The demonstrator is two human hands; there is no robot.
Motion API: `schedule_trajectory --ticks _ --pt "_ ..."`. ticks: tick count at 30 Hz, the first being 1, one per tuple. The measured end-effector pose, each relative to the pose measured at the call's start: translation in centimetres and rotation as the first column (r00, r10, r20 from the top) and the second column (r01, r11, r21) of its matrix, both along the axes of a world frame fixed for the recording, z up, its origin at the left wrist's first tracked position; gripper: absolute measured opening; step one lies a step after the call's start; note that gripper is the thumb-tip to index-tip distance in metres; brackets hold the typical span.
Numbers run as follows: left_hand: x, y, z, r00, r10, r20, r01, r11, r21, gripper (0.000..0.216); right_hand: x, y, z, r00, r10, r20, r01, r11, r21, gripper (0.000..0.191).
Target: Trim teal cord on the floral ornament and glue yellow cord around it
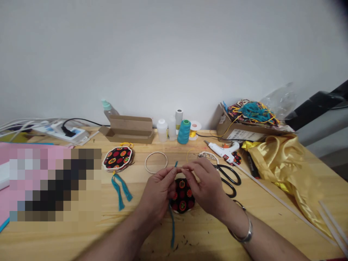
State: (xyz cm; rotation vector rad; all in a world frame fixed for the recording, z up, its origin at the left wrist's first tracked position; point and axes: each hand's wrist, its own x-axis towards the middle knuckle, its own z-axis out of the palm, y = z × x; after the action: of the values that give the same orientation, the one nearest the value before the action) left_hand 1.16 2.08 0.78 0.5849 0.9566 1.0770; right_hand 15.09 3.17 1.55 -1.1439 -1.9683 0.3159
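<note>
My left hand [158,192] and my right hand [204,185] meet over the middle of the wooden table [81,232]. Both pinch a teal tassel cord [172,224] whose tip sticks up between the fingertips; its tail hangs down toward me. Under the hands lies a round black patch with red flowers [182,197]. A thin yellow thread [188,154] curves up from my right fingers. A silver bangle [244,226] circles my right wrist.
A finished flowered disc [117,158] with a teal tassel [121,188] lies left. A wooden ring [156,162], scissors [230,177], glue gun [223,149], teal thread spool [184,131], bottles [162,129], yellow satin [282,163], cardboard boxes and a power strip [65,133] stand around.
</note>
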Motion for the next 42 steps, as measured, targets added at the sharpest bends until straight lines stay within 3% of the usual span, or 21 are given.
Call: schedule_trajectory --ticks 3,6,8,11,17,25,28,35,40,42 --pt "0.1 -0.2 -0.1 0.997 0.0 -0.073 0.002 1.0 0.018 0.02 0.2 0.7 0.3 0.984 -0.041 -0.174 0.003 0.977 -0.214 0.013" --pt "0.1 -0.3 -0.2 0.988 -0.01 -0.157 0.017 0.999 0.041 0.023 0.1 1.2 0.4 0.93 -0.066 -0.362 -0.126 0.867 -0.482 0.012" --pt "0.1 -0.4 -0.3 0.978 -0.018 -0.206 0.028 0.998 0.05 0.025 0.0 1.4 0.4 0.885 -0.1 -0.454 -0.211 0.784 -0.583 0.013" --pt "0.1 -0.4 -0.3 0.961 -0.038 -0.274 0.054 0.997 0.05 0.026 -0.1 1.4 0.4 0.839 -0.16 -0.519 -0.269 0.708 -0.653 0.014" --pt "0.2 -0.4 0.7 0.914 -0.061 -0.4 0.096 0.993 0.068 0.025 0.1 1.5 0.4 0.799 -0.199 -0.568 -0.334 0.639 -0.693 0.015" --pt "0.3 -0.5 0.8 0.906 -0.079 -0.417 0.123 0.989 0.08 0.028 0.2 1.7 0.4 0.792 -0.115 -0.599 -0.367 0.694 -0.619 0.007" --pt "0.4 -0.6 0.8 0.904 -0.091 -0.417 0.136 0.987 0.08 0.026 0.2 1.6 0.6 0.766 -0.151 -0.625 -0.376 0.683 -0.626 0.01" --pt "0.4 -0.6 1.3 0.854 0.022 -0.521 0.091 0.977 0.19 0.015 1.5 2.0 1.4 0.529 -0.188 -0.827 -0.582 0.629 -0.516 0.019" --pt "-0.1 0.0 0.4 0.743 0.132 -0.657 0.066 0.961 0.268 0.016 2.2 2.2 2.5 0.442 -0.182 -0.878 -0.549 0.719 -0.425 0.019" --pt "-0.3 0.2 0.2 0.686 0.24 -0.687 0.016 0.939 0.345 0.018 2.4 2.2 2.9 0.413 -0.172 -0.894 -0.521 0.761 -0.387 0.018"
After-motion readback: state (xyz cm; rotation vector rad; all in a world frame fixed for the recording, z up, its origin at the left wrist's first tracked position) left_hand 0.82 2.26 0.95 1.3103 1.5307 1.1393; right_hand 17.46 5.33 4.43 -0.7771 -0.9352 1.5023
